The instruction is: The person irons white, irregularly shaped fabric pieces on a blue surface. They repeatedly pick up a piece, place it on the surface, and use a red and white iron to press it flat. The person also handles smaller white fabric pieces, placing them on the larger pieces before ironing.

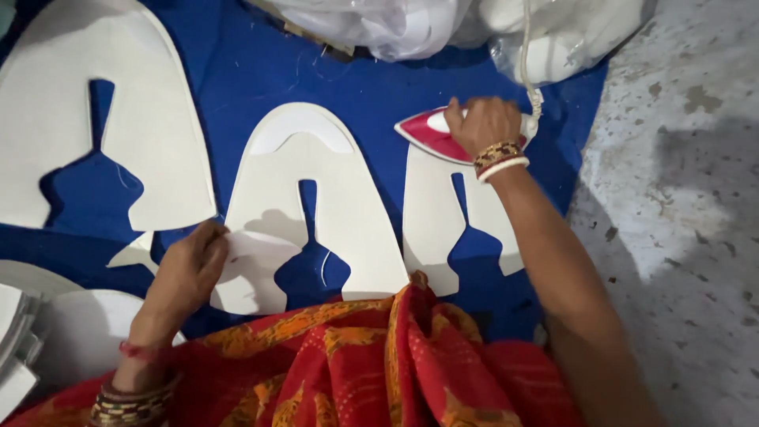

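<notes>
A fold of red and orange patterned cloth (379,364) lies closest, draped over the person's lap at the edge of the blue fabric sheet (371,87) spread on the floor. The left hand (186,269), bangles at the wrist, rests flat with fingers pressing the lower left leg of the middle white arch-shaped cut piece (316,213), pinning it to the blue sheet. The right hand (482,125) is closed around the handle of a red and white electric iron (431,134), which sits on the top of the right-hand white cut piece (443,229). A larger white cut piece (95,119) lies to the left. Clear plastic bags (474,28) are heaped beyond, beside the speckled grey floor (680,198).
</notes>
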